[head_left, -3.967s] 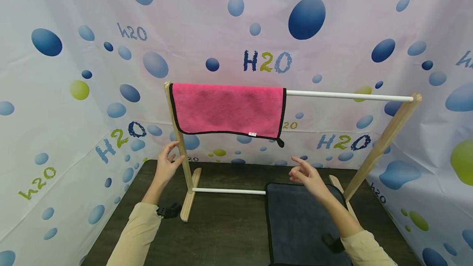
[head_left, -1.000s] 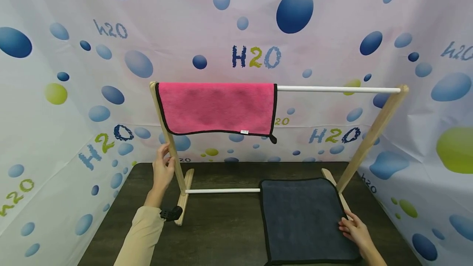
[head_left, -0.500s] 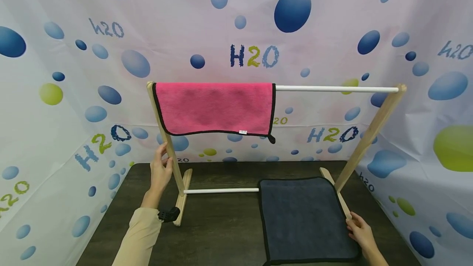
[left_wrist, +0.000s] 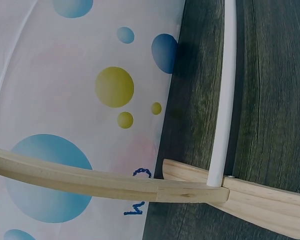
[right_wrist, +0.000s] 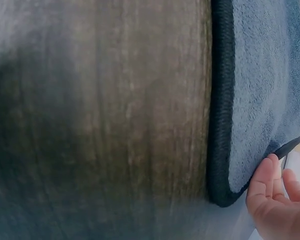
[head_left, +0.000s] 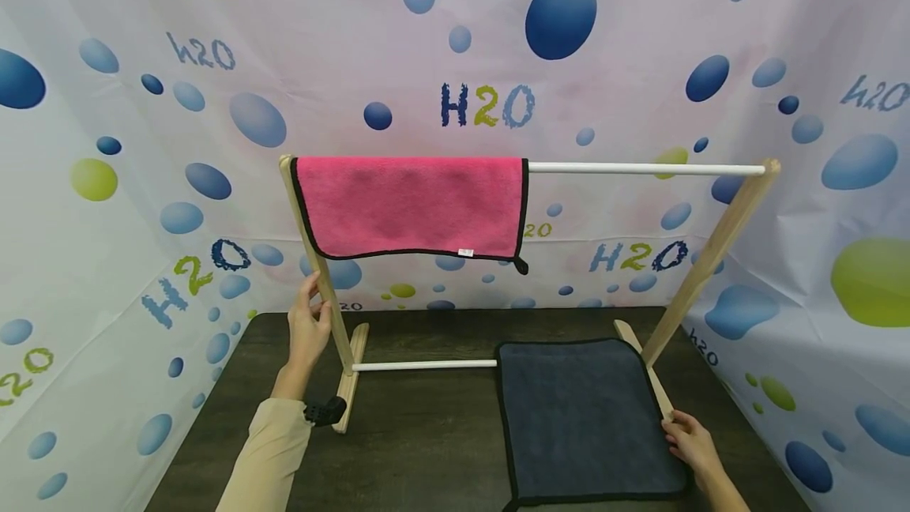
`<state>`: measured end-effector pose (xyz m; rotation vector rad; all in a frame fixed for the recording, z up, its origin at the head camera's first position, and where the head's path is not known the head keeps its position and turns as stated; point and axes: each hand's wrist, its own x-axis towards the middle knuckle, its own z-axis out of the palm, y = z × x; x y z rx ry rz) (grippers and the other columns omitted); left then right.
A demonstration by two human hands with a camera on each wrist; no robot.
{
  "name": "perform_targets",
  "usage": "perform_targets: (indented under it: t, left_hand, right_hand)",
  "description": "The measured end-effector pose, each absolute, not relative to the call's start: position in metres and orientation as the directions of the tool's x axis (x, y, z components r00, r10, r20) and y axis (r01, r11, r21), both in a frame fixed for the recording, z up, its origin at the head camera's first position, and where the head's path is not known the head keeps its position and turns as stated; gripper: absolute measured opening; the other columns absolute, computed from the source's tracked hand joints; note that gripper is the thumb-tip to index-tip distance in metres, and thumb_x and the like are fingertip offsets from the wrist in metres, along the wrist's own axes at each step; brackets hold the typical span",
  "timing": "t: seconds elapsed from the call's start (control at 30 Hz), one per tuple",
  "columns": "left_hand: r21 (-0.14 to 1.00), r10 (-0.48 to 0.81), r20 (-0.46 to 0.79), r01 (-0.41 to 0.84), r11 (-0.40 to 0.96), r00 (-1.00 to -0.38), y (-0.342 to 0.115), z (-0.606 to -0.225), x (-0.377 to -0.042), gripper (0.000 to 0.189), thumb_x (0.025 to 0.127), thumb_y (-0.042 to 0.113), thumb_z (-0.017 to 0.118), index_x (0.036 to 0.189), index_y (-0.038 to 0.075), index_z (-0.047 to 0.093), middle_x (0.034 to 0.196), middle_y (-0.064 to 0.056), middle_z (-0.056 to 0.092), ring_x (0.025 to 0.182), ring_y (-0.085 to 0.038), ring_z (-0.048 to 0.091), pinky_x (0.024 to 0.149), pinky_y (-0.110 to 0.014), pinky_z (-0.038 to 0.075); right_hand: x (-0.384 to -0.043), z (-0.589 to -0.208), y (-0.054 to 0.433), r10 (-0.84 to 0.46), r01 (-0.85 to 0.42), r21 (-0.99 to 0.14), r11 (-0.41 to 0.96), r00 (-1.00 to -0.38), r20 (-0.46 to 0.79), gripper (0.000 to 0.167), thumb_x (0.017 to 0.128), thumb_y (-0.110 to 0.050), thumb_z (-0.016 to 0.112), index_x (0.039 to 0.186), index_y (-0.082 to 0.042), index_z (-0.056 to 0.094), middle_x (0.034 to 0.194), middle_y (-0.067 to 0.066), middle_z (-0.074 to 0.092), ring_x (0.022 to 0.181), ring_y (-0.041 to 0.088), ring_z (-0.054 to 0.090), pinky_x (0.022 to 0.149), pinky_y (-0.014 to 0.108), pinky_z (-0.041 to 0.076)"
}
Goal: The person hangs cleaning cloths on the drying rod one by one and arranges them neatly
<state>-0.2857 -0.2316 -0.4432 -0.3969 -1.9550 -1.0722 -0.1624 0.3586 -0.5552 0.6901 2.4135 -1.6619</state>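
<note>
A wooden drying rack (head_left: 711, 259) with white rails stands on the dark table. Its left post (left_wrist: 75, 179) is gripped near mid-height by my left hand (head_left: 308, 330), thumb and index finger at its edge. Draped over the top rail's left half is a pink cloth (head_left: 412, 208) with black trim, a white tag and a corner loop. A grey-blue cloth (head_left: 583, 421) with black edging lies spread at the right, across the lower rail. My right hand (head_left: 693, 449) has its fingertips at this cloth's right edge, right by the front end of the rack's right foot (head_left: 661, 397).
The dark wooden table (head_left: 419, 449) shows bare between the rack's feet. A white backdrop (head_left: 320, 38) with blue and green bubbles and H2O lettering encloses the back and sides. The white top rail (head_left: 640, 169) shows to the right of the pink cloth.
My right hand has come down from above the grey-blue cloth to its right edge, then slightly rightward. My left hand has closed in on the post. Both cloths stay where they were.
</note>
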Motion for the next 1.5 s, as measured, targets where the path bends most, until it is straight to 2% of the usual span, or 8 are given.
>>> perform_targets:
  t: [0.13, 0.3, 0.67, 0.93, 1.17, 1.27, 1.37, 1.5]
  left_hand:
    - [0.544, -0.116, 0.789, 0.6, 0.586, -0.603, -0.232, -0.443, -0.286, 0.056, 0.073, -0.025, 0.054, 0.124, -0.006, 0.043, 0.112, -0.032, 0.054, 0.099, -0.046, 0.056, 0.068, -0.031, 0.054]
    - [0.562, -0.115, 0.774, 0.592, 0.578, -0.623, -0.234, -0.443, -0.285, 0.056, 0.074, -0.024, 0.054, 0.125, -0.005, 0.042, 0.112, -0.033, 0.053, 0.1, -0.046, 0.055, 0.074, -0.002, 0.04]
    - [0.561, -0.104, 0.772, 0.596, 0.574, -0.627, -0.233, -0.442, -0.287, 0.054, 0.075, -0.024, 0.053, 0.125, -0.008, 0.041, 0.113, -0.033, 0.052, 0.102, -0.046, 0.054, 0.074, 0.002, 0.035]
    - [0.557, -0.1, 0.772, 0.593, 0.581, -0.628, -0.233, -0.443, -0.285, 0.056, 0.075, -0.025, 0.052, 0.126, -0.006, 0.04, 0.112, -0.032, 0.052, 0.101, -0.045, 0.054, 0.071, -0.016, 0.051]
    - [0.57, -0.107, 0.76, 0.579, 0.583, -0.641, -0.232, -0.441, -0.285, 0.055, 0.076, -0.024, 0.052, 0.126, -0.006, 0.04, 0.114, -0.032, 0.052, 0.102, -0.044, 0.054, 0.073, -0.005, 0.043]
    - [0.566, -0.107, 0.761, 0.575, 0.591, -0.64, -0.232, -0.44, -0.284, 0.056, 0.076, -0.024, 0.052, 0.127, -0.005, 0.04, 0.115, -0.032, 0.052, 0.102, -0.045, 0.054, 0.07, -0.028, 0.053]
    - [0.562, -0.105, 0.764, 0.576, 0.593, -0.636, -0.232, -0.441, -0.284, 0.056, 0.076, -0.024, 0.052, 0.127, -0.005, 0.04, 0.115, -0.033, 0.051, 0.102, -0.047, 0.053, 0.066, -0.049, 0.05]
    - [0.564, -0.103, 0.762, 0.575, 0.593, -0.64, -0.231, -0.441, -0.283, 0.056, 0.076, -0.024, 0.052, 0.127, -0.006, 0.039, 0.114, -0.034, 0.05, 0.101, -0.048, 0.053, 0.066, -0.051, 0.049]
  right_hand:
    - [-0.167, -0.555, 0.357, 0.271, 0.399, -0.817, 0.416, -0.912, -0.307, 0.061, 0.087, -0.024, 0.054, 0.123, 0.019, 0.031, 0.091, 0.02, 0.056, 0.073, 0.014, 0.055, 0.064, 0.029, 0.049]
    - [-0.173, -0.554, 0.35, 0.218, 0.287, -0.67, 0.684, -0.958, -0.187, 0.051, 0.086, -0.022, 0.056, 0.113, 0.02, 0.043, 0.103, 0.035, 0.055, 0.091, 0.046, 0.054, 0.076, 0.049, 0.045]
    - [-0.184, -0.552, 0.351, 0.154, 0.238, -0.623, 0.745, -0.97, -0.187, 0.048, 0.087, -0.025, 0.054, 0.106, 0.019, 0.048, 0.096, 0.035, 0.056, 0.089, 0.047, 0.054, 0.074, 0.051, 0.044]
    - [-0.189, -0.546, 0.35, 0.121, 0.239, -0.757, 0.609, -0.97, -0.21, 0.029, 0.089, -0.011, 0.053, 0.102, 0.015, 0.051, 0.089, 0.017, 0.059, 0.078, 0.018, 0.053, 0.065, 0.03, 0.044]
    - [-0.19, -0.53, 0.347, -0.07, 0.232, -0.913, 0.334, -0.96, -0.27, 0.041, 0.094, -0.014, 0.048, 0.119, 0.017, 0.04, 0.096, 0.009, 0.059, 0.085, 0.011, 0.055, 0.073, 0.029, 0.048]
    - [-0.193, -0.519, 0.344, -0.13, 0.233, -0.942, 0.24, -0.954, -0.269, 0.048, 0.095, -0.019, 0.047, 0.127, 0.014, 0.035, 0.102, 0.003, 0.058, 0.089, 0.006, 0.055, 0.078, 0.029, 0.049]
    - [-0.195, -0.508, 0.338, -0.155, 0.214, -0.957, 0.197, -0.957, -0.246, 0.055, 0.096, -0.023, 0.047, 0.134, 0.011, 0.028, 0.113, -0.003, 0.055, 0.095, -0.002, 0.053, 0.082, 0.024, 0.047]
    - [-0.196, -0.492, 0.327, -0.193, 0.154, -0.981, 0.12, -0.965, -0.175, 0.051, 0.097, -0.021, 0.044, 0.137, 0.006, 0.029, 0.112, -0.016, 0.053, 0.099, -0.008, 0.05, 0.083, 0.016, 0.044]
